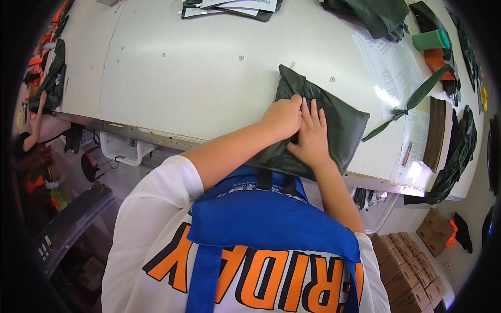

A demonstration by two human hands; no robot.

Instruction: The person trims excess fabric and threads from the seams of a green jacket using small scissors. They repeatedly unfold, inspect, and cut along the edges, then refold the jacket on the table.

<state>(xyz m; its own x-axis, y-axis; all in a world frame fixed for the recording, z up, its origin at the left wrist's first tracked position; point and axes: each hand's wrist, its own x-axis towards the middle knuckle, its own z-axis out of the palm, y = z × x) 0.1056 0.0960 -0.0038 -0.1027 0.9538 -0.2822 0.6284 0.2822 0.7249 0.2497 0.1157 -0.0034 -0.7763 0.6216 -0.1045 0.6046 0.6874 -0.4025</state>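
Note:
A folded dark green fabric bag [339, 125] lies flat at the near edge of the white worktable [198, 68]. My left hand [282, 117] is curled into a loose fist and presses on the middle of the bag. Beside it, my right hand [313, 135] rests flat with fingers spread on the fabric, thumb tucked into a fold. Both hands touch each other over the bag's centre. My blue apron [266, 219] and white shirt fill the lower part of the view.
A loose green strap [412, 104] lies across printed paper sheets [391, 68] to the right. More dark green bags [376, 15] and a green tape roll [430, 39] sit at the far right. Brown cardboard boxes [412, 271] are stacked on the floor.

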